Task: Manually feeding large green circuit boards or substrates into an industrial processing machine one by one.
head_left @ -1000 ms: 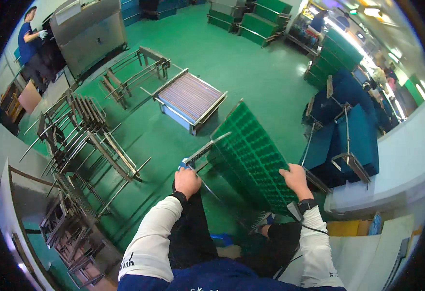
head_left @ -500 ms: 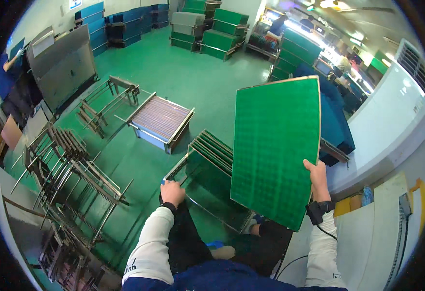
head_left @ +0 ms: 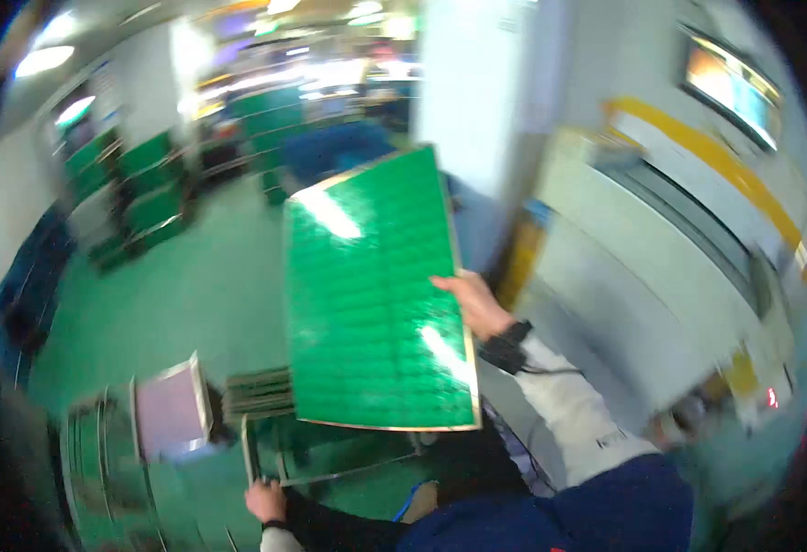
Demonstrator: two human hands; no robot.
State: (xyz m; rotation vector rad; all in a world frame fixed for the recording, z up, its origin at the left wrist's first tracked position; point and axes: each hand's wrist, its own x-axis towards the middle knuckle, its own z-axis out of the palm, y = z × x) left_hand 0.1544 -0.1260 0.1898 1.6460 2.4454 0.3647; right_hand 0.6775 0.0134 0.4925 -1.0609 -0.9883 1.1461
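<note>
My right hand (head_left: 472, 299) grips a large green circuit board panel (head_left: 376, 304) by its right edge, the thumb lying on the front face. The panel stands nearly upright before me, its rim copper-coloured and its glossy face catching two bright reflections. Down at the lower left, my left hand (head_left: 265, 501) is closed on the corner of a metal slotted rack (head_left: 249, 451). Several more green panels (head_left: 258, 391) stand in that rack, partly covered by the held panel. Motion blurs the picture somewhat.
A framed rack with a pinkish top (head_left: 172, 419) stands on the green floor at left. Green stacks (head_left: 153, 202) and blue stacks (head_left: 31, 276) line the far left. At right is a long pale machine (head_left: 624, 267), with a screen (head_left: 732, 87) on the wall above.
My view has swung to the right, bringing the pale machine and wall screen into sight. The panel stays in my right hand; my left hand still holds the rack.
</note>
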